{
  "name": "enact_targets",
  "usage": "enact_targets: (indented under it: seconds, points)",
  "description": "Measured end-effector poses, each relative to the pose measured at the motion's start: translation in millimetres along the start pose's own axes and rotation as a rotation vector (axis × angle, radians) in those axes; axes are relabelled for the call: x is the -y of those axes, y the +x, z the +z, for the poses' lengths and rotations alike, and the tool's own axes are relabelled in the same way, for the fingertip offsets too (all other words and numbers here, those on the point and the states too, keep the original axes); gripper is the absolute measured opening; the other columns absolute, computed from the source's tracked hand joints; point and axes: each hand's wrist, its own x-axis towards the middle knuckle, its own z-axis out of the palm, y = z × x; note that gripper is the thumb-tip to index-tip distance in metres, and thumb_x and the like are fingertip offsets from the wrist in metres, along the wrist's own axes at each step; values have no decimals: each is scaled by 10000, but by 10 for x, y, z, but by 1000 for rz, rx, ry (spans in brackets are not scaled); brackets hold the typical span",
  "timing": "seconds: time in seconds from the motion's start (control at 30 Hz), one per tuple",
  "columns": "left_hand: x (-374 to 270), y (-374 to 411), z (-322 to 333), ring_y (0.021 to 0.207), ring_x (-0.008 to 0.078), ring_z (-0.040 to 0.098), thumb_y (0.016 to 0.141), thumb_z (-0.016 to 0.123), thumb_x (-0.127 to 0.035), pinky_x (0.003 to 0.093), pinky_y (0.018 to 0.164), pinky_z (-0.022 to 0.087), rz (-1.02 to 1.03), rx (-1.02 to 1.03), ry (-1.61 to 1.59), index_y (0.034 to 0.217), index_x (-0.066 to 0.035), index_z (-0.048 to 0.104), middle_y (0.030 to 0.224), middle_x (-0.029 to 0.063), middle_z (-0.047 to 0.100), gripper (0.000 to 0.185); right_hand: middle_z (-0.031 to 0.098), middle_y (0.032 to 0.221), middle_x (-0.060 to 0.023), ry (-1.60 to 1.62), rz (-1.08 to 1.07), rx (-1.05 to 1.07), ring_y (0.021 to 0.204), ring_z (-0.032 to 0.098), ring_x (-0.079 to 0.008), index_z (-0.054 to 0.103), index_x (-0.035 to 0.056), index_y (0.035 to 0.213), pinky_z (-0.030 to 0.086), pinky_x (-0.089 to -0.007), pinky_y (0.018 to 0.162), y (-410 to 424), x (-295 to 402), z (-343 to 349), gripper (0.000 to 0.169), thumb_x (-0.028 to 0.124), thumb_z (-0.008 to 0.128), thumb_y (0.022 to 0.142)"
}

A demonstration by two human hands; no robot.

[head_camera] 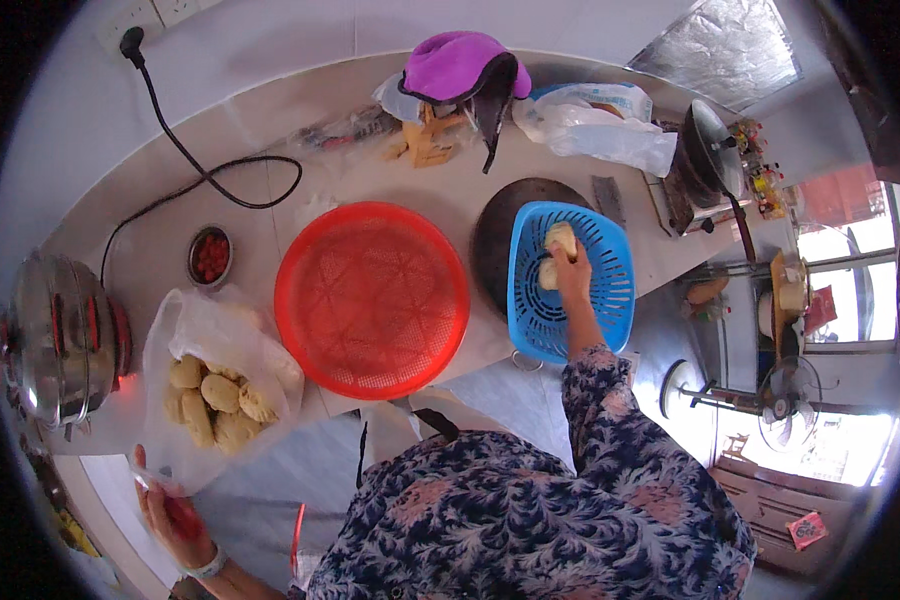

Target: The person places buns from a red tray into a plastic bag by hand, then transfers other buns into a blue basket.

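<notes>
My right hand (572, 271) reaches into a blue plastic basket (521, 300), its fingers closed on a pale bun (561, 237). Another bun (548, 274) lies just beside it in the basket. At the lower left, my left hand (174, 517) is at the near edge of a clear plastic bag (195, 322), with its fingers around part of the film. Several yellowish buns (221, 394) sit in that bag at the counter's edge. Between the bag and the basket stands a round red plastic sieve basket (371, 300), with its mesh base showing.
A small bowl of red pieces (211, 256) sits behind the bag. A steel steamer pot (64, 341) is at far left; a black power cord (195, 169) loops over the counter. A dark round board (491, 232) lies under the blue basket. A wok (709, 150) stands at back right.
</notes>
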Motion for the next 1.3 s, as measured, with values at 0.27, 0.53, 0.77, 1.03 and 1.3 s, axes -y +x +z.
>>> enact_targets:
  seconds: [0.27,0.53,0.77,1.03,1.3]
  points:
    - [-173,96,29,715,26,433,967,471,-158,159,600,361,-391,-61,-473,1382,11,404,999,4,526,453,637,1064,-160,940,324,515,877,657,-277,506,22,1255,556,-393,774,86,-58,-349,524,450,500,953]
    - [-271,72,183,660,21,430,907,500,-109,151,546,351,-389,-125,-537,1367,32,446,994,14,580,483,623,1102,-243,1124,331,953,974,646,-355,467,2,1311,577,-476,749,-585,831,36,735,617,448,909]
    - [-207,-8,-15,565,62,558,871,520,-67,154,562,425,-431,-63,-596,1318,64,483,821,69,679,467,605,1120,-236,1067,438,1334,996,635,-343,433,21,1344,575,-491,762,-1736,1859,980,772,655,406,903]
    - [-297,34,-165,805,178,650,863,547,-65,255,754,502,-516,115,-722,1347,69,446,902,134,681,512,580,1214,-144,667,692,1862,1059,610,-249,460,-28,1308,515,-367,909,-2996,2789,2046,605,458,503,950]
    - [-242,47,-349,859,250,682,835,541,-15,360,831,543,-555,142,-775,1359,97,407,1065,204,647,552,612,1136,-93,321,357,1657,1021,602,-173,508,-48,1259,488,-301,874,-3820,2651,2726,557,387,598,922]
